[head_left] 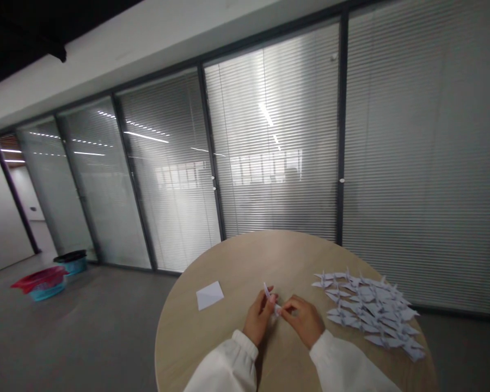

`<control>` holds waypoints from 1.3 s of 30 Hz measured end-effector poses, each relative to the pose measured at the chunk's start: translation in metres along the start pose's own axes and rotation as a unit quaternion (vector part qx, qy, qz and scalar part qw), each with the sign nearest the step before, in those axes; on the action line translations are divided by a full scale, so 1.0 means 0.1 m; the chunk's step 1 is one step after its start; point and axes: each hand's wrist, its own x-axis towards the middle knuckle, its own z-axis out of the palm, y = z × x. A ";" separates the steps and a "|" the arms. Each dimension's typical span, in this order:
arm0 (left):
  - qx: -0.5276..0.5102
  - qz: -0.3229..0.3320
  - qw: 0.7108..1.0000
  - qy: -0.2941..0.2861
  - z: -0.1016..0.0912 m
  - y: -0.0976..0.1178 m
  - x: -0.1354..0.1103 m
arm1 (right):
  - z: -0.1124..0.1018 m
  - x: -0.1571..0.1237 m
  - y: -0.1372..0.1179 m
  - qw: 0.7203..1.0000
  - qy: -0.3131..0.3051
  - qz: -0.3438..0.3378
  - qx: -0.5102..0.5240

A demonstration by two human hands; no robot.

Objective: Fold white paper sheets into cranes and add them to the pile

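Between my two hands, above the middle of the round table, is a small folded piece of white paper, narrow and pointed at its upper end. My left hand grips it with thumb and fingers from the left. From the other side, my right hand pinches its lower right end. Fingers cover much of the folded paper, so its full shape is hidden. On the table to the right lies a crowd of white paper cranes. A flat white sheet of paper rests on the left part of the table.
Glass partitions with blinds stand just behind the table's far edge. On the grey floor at left are a basin with a red cover and a blue basin with a black cover.
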 end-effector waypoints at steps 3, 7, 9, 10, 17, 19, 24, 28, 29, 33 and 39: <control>-0.049 -0.012 0.999 -0.021 0.00 -0.02 0.02 | 0.00 0.00 0.00 0.999 -0.018 0.019 0.045; -0.107 -0.046 0.993 -0.025 -0.02 0.00 0.04 | -0.05 0.02 -0.03 0.984 -0.035 0.110 0.137; -0.124 -0.057 0.990 -0.028 -0.04 0.00 0.05 | -0.08 0.04 -0.04 0.972 -0.032 0.148 0.182; -0.130 -0.067 0.989 -0.028 -0.04 0.00 0.06 | -0.10 0.05 -0.04 0.967 -0.031 0.154 0.198; -0.142 -0.098 0.985 -0.011 -0.05 -0.06 0.09 | -0.14 0.11 0.12 0.951 0.045 0.175 0.250; -0.152 -0.090 0.984 -0.027 -0.04 -0.06 0.08 | -0.14 0.11 0.17 0.947 0.058 0.183 0.257; -0.160 -0.088 0.979 -0.090 -0.04 -0.04 0.07 | -0.13 0.10 0.25 0.949 0.081 0.185 0.244; -0.151 -0.088 0.981 -0.084 -0.03 0.05 0.02 | -0.11 0.10 0.29 0.959 0.100 0.154 0.216; -0.153 -0.081 0.982 -0.079 -0.02 0.09 0.00 | -0.10 0.10 0.30 0.961 0.106 0.148 0.210; -0.165 -0.044 0.980 -0.101 0.00 0.16 -0.02 | -0.09 0.09 0.32 0.968 0.108 0.137 0.183; -0.140 -0.036 0.981 -0.128 -0.03 0.04 0.04 | -0.12 0.08 0.28 0.974 0.079 0.130 0.170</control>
